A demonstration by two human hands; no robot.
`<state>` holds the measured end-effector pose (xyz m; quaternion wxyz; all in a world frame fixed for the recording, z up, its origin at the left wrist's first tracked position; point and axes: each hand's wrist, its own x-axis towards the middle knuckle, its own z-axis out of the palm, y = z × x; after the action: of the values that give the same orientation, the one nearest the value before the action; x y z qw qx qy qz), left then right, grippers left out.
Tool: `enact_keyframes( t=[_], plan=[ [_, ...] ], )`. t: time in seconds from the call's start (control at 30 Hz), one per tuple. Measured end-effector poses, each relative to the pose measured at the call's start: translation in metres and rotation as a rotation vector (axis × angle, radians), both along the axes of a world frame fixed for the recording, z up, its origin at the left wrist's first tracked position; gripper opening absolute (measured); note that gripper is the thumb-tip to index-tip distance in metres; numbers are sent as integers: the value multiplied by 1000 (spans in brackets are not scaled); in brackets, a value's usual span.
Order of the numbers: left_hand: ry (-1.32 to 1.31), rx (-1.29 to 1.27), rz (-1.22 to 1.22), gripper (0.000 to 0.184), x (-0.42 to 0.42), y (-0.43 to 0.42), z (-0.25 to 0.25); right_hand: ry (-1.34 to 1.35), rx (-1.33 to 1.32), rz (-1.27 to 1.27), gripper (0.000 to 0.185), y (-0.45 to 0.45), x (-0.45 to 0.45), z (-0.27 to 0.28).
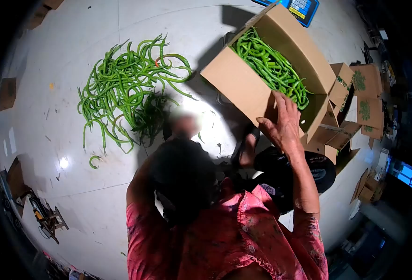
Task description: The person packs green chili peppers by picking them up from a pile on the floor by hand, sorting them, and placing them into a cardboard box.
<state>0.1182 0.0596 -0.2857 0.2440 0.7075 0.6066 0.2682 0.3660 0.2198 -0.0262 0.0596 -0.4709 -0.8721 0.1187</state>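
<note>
Long green peppers (122, 86) lie in a loose, tangled heap on the pale floor (98, 219), curled and pointing every way, so the heap has no single long axis. The left hand (183, 125) is nearer to it, at its lower right edge; the heap lies up and to the left of that hand. This hand is blurred, and I cannot tell whether its fingers are apart or together, or hold anything. Its arm bends forward.

To the right stands an open cardboard box (238, 88), its long axis running from upper left to lower right, with more green peppers inside. The right hand (283, 123) lies at the box's near edge, its forearm reaching almost straight forward, the back of the hand up, thumb well apart from the fingers, which rest just short of the peppers inside.

Farther out are other cardboard boxes (367, 81) and a blue-edged device (304, 10).
</note>
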Motion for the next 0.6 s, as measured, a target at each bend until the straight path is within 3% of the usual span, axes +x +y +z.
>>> enact_keyframes(
  t=[0.1, 0.13, 0.23, 0.27, 0.33, 0.43, 0.53, 0.6],
  plan=[
    [94, 137, -25, 19, 12, 17, -31, 25, -27, -78, 71, 14, 9, -41],
    [174, 162, -9, 19, 21, 19, -51, 16, 110, -68, 65, 14, 8, -46],
    [584, 138, 144, 11, 57, 17, -142, -129, 211, -135, 55, 21, 11, -63],
    [352, 89, 194, 9, 57, 17, -150, -125, 236, -147, 44, 25, 10, -65],
    [-105, -9, 282, 6, 50, 12, -161, -133, 210, -152, 40, 29, 6, -62],
    [1138, 6, -155, 11, 43, 16, -120, -134, 210, -181, 35, 32, 5, -65],
    [150, -368, 244, 15, -4, 70, 34, -153, 228, -178, 30, 29, -5, -59],
    [56, -4, 224, 18, -17, 91, 9, -158, 244, -187, 28, 28, -3, -65]
  ],
)
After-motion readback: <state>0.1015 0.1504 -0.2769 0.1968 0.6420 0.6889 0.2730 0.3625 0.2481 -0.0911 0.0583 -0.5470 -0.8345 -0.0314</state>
